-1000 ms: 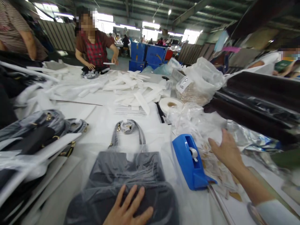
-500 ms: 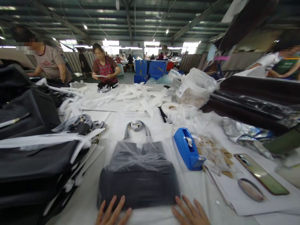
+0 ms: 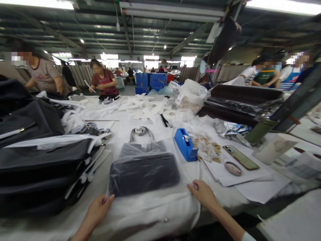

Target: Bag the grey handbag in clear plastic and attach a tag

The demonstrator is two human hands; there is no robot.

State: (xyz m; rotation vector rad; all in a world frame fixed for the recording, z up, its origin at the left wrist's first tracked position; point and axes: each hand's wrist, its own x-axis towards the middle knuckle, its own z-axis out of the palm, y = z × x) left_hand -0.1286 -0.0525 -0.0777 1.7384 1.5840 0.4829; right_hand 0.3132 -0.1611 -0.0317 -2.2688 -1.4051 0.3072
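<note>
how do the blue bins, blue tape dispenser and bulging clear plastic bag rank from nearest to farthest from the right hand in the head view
1. Blue tape dispenser: just beyond the right hand, slightly to its left.
2. Clear plastic bag: farther back on the table, past the dispenser.
3. Blue bins: beyond the table's far side, left of the bag.

Partly veiled, partly cropped
The dark rounded handbag (image 3: 145, 174) is veiled by translucent plastic film (image 3: 144, 151); stacked black leather-look bags (image 3: 42, 164) are cut off at left.
</note>
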